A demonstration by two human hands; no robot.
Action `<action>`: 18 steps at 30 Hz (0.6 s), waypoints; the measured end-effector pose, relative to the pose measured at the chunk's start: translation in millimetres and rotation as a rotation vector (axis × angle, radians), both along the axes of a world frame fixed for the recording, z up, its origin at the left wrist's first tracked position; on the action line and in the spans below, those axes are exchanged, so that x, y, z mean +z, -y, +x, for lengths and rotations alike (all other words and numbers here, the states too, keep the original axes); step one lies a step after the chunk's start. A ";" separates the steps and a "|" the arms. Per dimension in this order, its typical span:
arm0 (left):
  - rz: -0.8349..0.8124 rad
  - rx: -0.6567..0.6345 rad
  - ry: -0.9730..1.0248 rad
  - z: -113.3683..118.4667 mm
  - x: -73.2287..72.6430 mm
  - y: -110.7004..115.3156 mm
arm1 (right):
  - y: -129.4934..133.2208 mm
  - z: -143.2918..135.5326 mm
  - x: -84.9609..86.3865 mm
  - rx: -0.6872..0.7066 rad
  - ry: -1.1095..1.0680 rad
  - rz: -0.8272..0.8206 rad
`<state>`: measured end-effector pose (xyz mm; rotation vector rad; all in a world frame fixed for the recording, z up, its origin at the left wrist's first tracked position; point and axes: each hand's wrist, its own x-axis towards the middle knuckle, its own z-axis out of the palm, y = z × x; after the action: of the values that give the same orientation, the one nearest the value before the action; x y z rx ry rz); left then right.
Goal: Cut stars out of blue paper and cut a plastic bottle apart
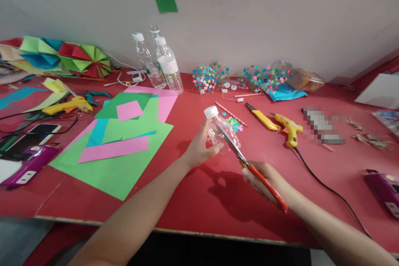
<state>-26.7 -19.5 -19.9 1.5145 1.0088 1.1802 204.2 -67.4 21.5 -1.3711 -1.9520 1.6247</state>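
Note:
In the middle of the red table, my left hand [201, 145] grips a short clear plastic bottle piece [216, 129] with a white cap, tilted away from me. My right hand [263, 178] holds a pair of scissors [233, 145] with red handles. Their metal blades reach across the front of the bottle piece; I cannot tell whether they touch the plastic. Just behind the bottle lie small coloured paper stars [235, 124] and a striped straw [230, 114].
Sheets of coloured paper [118, 178] cover the left side. Behind them stand several clear bottles [170, 66]. To the right lie a yellow box cutter [263, 118] and a yellow glue gun [289, 129], its black cord running to the front edge. Star-covered pieces [205, 79] sit along the wall.

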 end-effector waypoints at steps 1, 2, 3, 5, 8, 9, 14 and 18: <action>-0.005 -0.001 0.013 0.9 1.1 0.5 | 0.6 -0.4 -0.7 -0.010 0.003 0.000; -0.010 -0.004 0.028 1.8 2.2 1.0 | 1.2 -0.9 -1.7 -0.020 0.007 0.000; -0.012 -0.008 0.043 2.5 3.2 1.3 | 1.9 -1.5 -2.6 -0.031 0.013 -0.003; -0.019 -0.018 0.069 3.3 3.7 1.3 | 2.8 -2.4 -4.1 -0.048 0.022 -0.012; -0.022 -0.023 0.084 3.2 0.8 0.7 | 2.9 -3.0 -5.0 -0.061 0.020 -0.028; -0.024 -0.026 0.081 3.2 -0.4 0.5 | 2.5 -2.8 -5.3 -0.059 0.014 -0.036; -0.033 -0.066 0.035 4.9 -2.8 1.7 | 0.6 0.0 -8.3 -0.037 -0.024 -0.062; -0.044 -0.096 0.038 6.1 -3.1 3.1 | 1.2 1.7 -12.6 -0.042 -0.017 -0.060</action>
<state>-20.6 -22.6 -23.0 1.4836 0.9213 1.1085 205.9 -68.6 8.9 -1.4065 -1.8665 1.6824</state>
